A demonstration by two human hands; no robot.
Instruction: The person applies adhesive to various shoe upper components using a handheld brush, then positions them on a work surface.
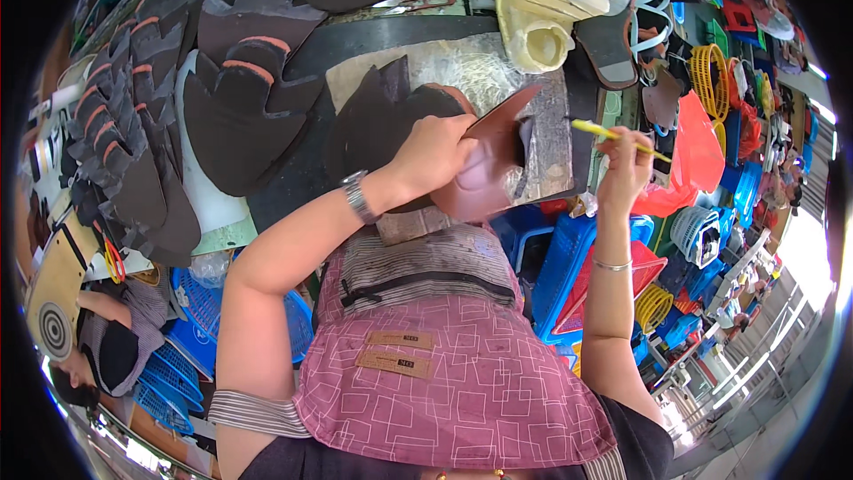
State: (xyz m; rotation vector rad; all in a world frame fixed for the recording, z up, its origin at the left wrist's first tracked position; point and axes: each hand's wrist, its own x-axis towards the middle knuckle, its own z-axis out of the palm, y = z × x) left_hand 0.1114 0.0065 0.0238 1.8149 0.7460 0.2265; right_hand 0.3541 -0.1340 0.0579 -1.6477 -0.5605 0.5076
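My left hand (434,156), with a metal watch on the wrist, pinches the edge of a brown leather shoe-upper piece (484,180). That piece is lifted and tilted, its smooth reddish-brown face showing. Under and beside it, a dark brown upper piece (360,129) lies on a worn board (553,160) crusted with pale dried glue. To the right, my right hand (625,164) is closed around a thin yellow-handled brush (593,128). The brush's dark tip points left toward the leather, apart from it.
Rows of overlapping dark upper pieces (253,120) cover the bench's left side. A cream, glue-coated container (533,0) stands behind the board. Blue crates (562,271) and a red plastic sheet (697,160) are at the right. Another person (120,338) sits at the lower left.
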